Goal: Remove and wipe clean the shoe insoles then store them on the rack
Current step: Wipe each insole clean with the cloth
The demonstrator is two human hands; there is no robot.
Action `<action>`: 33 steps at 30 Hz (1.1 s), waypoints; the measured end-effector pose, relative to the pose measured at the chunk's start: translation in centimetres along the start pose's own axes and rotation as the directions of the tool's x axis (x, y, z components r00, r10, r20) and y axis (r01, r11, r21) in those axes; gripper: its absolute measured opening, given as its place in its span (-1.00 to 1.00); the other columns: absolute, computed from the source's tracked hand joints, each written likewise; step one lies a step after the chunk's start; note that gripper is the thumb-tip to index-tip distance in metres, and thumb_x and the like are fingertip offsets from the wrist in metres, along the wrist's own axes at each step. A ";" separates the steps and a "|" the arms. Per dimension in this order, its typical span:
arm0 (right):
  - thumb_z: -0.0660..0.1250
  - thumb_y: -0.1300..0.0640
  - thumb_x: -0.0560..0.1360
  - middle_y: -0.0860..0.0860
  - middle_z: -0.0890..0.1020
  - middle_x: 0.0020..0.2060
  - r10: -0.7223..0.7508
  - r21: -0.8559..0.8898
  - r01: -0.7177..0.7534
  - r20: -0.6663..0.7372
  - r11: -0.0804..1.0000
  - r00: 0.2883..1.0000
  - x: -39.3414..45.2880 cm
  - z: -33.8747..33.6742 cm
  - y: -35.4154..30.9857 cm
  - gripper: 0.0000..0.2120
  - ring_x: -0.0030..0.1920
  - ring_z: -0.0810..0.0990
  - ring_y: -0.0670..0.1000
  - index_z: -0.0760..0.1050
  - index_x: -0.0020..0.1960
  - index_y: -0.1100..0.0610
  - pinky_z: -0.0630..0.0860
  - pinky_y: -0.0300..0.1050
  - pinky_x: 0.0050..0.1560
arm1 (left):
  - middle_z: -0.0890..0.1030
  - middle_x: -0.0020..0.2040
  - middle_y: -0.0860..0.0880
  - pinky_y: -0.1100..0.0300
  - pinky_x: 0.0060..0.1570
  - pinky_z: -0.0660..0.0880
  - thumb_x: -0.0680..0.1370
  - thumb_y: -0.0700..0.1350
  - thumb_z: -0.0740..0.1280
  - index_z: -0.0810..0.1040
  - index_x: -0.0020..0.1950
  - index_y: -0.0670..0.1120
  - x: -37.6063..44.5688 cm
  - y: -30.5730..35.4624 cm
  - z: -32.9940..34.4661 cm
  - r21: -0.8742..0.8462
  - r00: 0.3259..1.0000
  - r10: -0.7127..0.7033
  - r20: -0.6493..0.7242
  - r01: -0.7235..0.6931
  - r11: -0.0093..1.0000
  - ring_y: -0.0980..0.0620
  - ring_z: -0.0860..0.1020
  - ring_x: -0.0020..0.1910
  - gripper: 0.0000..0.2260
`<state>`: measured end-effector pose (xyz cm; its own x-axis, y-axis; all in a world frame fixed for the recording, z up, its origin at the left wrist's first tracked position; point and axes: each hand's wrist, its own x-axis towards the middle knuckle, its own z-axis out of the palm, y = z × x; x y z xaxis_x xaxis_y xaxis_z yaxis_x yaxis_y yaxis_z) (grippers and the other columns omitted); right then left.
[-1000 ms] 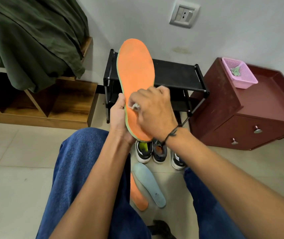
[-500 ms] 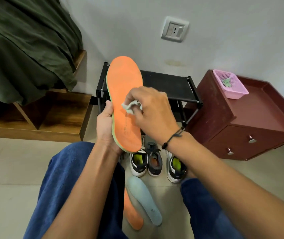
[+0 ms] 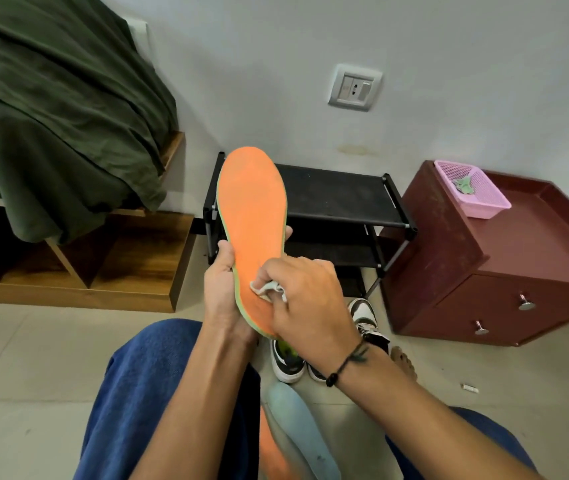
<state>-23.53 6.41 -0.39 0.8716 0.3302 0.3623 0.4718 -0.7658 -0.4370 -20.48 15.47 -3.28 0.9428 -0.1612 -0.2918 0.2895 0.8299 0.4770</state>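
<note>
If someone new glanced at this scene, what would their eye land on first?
The bright orange insole, held upright at centre by the left hand, stands out first. The right hand presses a small white cloth against its lower part. Behind them stands a black rack, and a pink basket sits on the dark red cabinet at right.

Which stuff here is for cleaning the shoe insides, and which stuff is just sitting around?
For the job:
- orange insole, held by the left hand
- white wipe, pinched in the right hand
- black rack
- blue insole and another orange one on the floor
- shoes

Just lying about:
- pink basket
- red cabinet
- green blanket
- wall socket
</note>
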 end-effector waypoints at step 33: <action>0.39 0.39 0.39 -0.18 0.60 -0.44 0.306 0.603 -0.353 0.184 0.715 0.934 -1.4 -2.8 1.0 -0.71 -0.38 0.53 -0.26 0.59 -0.31 0.00 0.43 -0.42 -0.33 | 0.58 -0.28 -0.17 0.20 -0.33 0.54 0.61 0.23 -0.03 0.51 -0.02 -0.20 0.9 -0.7 1.2 0.059 0.998 -0.008 -0.055 0.011 0.998 -0.06 0.57 -0.37 -0.45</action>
<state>-24.69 3.66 0.99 0.9830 0.1754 0.0535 0.1101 -0.3316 -0.9370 -19.67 14.16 -2.88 0.9299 -0.1380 -0.3409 0.3093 0.7948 0.5221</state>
